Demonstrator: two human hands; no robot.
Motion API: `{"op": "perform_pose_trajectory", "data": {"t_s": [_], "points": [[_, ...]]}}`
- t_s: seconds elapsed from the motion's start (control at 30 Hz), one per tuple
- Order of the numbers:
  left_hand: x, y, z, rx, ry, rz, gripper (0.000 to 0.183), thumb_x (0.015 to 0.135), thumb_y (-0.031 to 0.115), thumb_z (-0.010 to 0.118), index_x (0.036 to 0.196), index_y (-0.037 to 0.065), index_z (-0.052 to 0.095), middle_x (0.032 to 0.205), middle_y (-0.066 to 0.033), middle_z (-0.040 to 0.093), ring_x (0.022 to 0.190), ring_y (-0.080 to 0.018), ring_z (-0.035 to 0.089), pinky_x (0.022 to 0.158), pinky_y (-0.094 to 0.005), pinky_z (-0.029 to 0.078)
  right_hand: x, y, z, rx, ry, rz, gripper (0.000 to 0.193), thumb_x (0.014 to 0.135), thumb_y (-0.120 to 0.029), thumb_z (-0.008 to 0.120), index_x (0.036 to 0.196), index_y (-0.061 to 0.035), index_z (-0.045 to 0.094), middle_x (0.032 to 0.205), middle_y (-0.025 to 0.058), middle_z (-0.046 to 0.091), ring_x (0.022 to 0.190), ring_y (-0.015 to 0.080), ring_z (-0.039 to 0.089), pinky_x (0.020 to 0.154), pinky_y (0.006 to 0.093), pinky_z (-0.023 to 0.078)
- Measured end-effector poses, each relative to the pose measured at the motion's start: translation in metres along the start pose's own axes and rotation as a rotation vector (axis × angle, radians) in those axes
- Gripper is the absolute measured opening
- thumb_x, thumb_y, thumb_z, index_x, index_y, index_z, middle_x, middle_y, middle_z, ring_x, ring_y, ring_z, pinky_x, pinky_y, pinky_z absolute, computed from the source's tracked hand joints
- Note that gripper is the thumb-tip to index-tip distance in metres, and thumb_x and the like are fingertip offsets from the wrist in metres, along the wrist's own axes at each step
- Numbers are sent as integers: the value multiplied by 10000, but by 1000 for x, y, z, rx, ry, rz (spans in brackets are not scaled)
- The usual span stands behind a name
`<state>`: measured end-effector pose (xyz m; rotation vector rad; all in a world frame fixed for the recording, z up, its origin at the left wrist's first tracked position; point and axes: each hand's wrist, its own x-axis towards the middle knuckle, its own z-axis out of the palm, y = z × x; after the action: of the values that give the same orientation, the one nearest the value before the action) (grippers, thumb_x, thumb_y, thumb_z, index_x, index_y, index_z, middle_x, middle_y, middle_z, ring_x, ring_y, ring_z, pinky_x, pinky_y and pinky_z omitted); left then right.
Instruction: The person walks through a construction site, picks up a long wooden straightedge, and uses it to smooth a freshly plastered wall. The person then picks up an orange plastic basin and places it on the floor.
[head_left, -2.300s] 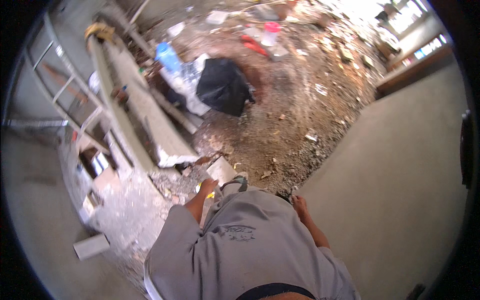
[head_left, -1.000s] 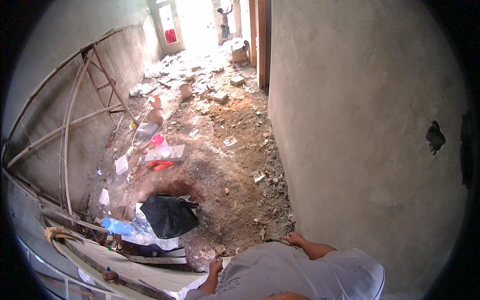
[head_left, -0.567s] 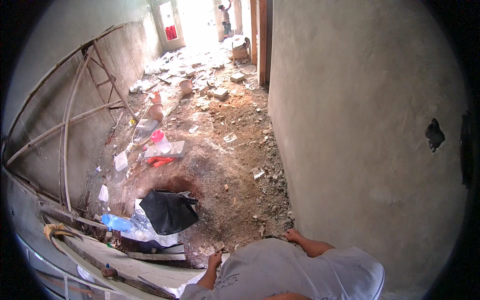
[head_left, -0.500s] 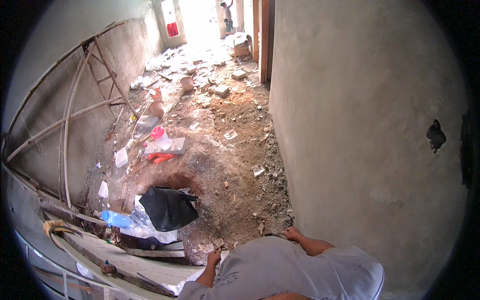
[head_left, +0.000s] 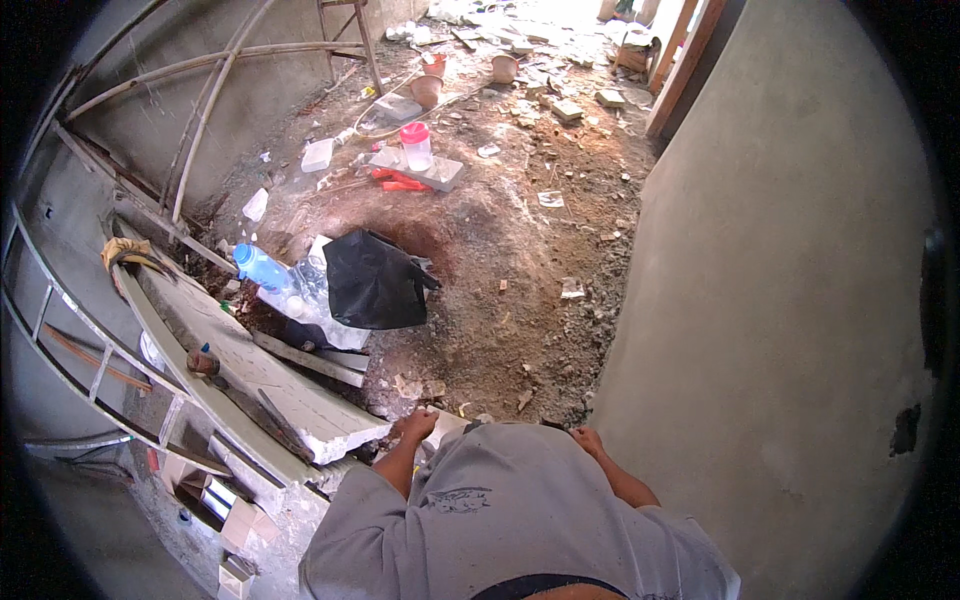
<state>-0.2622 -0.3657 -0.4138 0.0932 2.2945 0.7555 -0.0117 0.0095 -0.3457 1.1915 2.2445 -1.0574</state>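
Observation:
At the lower middle, my left hand (head_left: 418, 425) is closed just left of my shirt front. A pale flat piece (head_left: 446, 424) shows right beside its fingers; whether the hand grips it is unclear. My right hand (head_left: 586, 440) is curled on the other side of my body, near the wall's foot. A short dark edge (head_left: 552, 425) shows beside it, mostly hidden by the grey shirt. What either hand holds, if anything, cannot be made out. Ahead on the dirt lies a black bag (head_left: 375, 280), with a blue bottle (head_left: 262, 268) to its left.
A plastered wall (head_left: 780, 280) rises close on my right. To my left run a long slab (head_left: 290, 385) and a metal ladder (head_left: 105, 365). Farther ahead, a pink-lidded container (head_left: 416, 148) stands on a block (head_left: 440, 174), with buckets (head_left: 426, 92) and rubble beyond.
My view has tilted down and swung left, so the bag and slab sit higher and farther right. More of the ladder and some boxes show at lower left. Both hands stay low in front of me.

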Motion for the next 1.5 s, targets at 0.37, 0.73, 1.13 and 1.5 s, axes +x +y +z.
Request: {"op": "perform_pose_trajectory", "data": {"t_s": [0.37,0.73,1.13,1.5], "points": [[-8,-28,10,3,-127,-96,650,799,588,525,1055,15,693,1166,-305,598,1271,-398,429,1106,-457,250,29,-3,-2,-163,-92,-47,471,841,-448,584,923,6,681,887,197,679,852,352,648,758,459,489],[-81,-23,37,73,105,32,276,855,270,513,968,48,631,882,-222,662,909,-388,627,786,-491,477,66,-18,-35,-191,-166,-69,373,883,-378,595,1051,-63,704,960,149,704,920,283,665,789,409,511],[-161,-29,81,190,143,392,197,881,197,486,932,61,618,764,-188,643,734,-361,652,642,-495,493,80,21,-66,-254,-98,-186,402,874,-406,585,846,-17,682,819,157,681,727,282,661,650,421,519],[-199,23,23,-69,-149,-127,471,810,498,686,951,48,670,855,-151,668,812,-273,634,730,-396,479,58,36,-78,-120,-146,-75,377,841,-386,610,741,-27,663,666,141,656,662,282,656,639,428,509]]}}
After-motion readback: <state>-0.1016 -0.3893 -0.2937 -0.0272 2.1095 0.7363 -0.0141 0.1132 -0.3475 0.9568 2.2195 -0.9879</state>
